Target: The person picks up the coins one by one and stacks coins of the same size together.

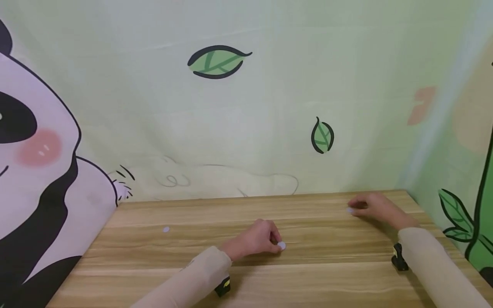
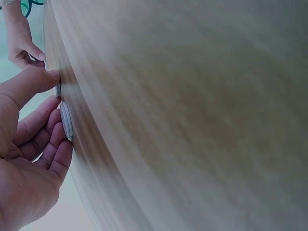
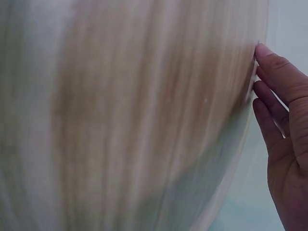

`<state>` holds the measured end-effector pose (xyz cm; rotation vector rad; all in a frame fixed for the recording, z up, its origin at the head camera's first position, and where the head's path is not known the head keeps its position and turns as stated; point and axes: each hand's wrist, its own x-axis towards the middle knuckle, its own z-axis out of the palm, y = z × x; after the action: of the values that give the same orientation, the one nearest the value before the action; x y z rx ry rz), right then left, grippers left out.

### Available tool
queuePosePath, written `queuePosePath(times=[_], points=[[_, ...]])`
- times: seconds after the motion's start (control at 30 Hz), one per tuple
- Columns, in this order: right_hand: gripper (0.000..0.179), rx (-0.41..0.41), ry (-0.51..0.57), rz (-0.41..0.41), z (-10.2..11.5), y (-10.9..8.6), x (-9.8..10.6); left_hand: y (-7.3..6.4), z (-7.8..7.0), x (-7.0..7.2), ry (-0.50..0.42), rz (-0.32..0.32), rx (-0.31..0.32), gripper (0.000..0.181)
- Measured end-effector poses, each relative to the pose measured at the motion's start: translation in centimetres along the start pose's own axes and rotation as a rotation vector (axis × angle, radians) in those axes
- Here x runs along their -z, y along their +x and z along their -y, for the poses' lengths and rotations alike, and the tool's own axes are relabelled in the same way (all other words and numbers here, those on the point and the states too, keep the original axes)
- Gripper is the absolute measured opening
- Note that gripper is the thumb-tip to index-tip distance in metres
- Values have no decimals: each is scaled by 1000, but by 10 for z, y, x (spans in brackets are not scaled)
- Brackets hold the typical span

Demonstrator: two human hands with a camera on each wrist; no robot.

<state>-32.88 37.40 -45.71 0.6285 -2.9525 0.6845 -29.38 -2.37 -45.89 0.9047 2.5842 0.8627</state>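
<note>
My left hand (image 1: 254,239) is low over the table, right of centre, with a small white disc (image 1: 281,245) at the tips of its thumb and index finger. In the left wrist view, that disc (image 2: 58,90) shows edge-on below the thumb, and a thicker whitish disc (image 2: 66,120) lies against the other curled fingers. Toward the table's far right corner, my right hand (image 1: 371,207) pinches another white disc (image 1: 350,210) between thumb and fingertips. Only a thin edge by the thumb shows in the right wrist view. A separate white disc (image 1: 166,229) lies flat on the left side.
The wood-grain table (image 1: 327,282) ends at a pale green backdrop (image 1: 269,107) printed with leaves. A large panda print (image 1: 46,98) fills the left side. Each forearm wears a small black device (image 1: 399,257) below the cuff.
</note>
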Motion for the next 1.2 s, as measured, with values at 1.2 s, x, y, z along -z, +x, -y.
queuePosePath(times=[1.2], points=[[18, -29, 78, 29, -9, 3, -10, 0, 1, 0, 31, 1, -9, 13]])
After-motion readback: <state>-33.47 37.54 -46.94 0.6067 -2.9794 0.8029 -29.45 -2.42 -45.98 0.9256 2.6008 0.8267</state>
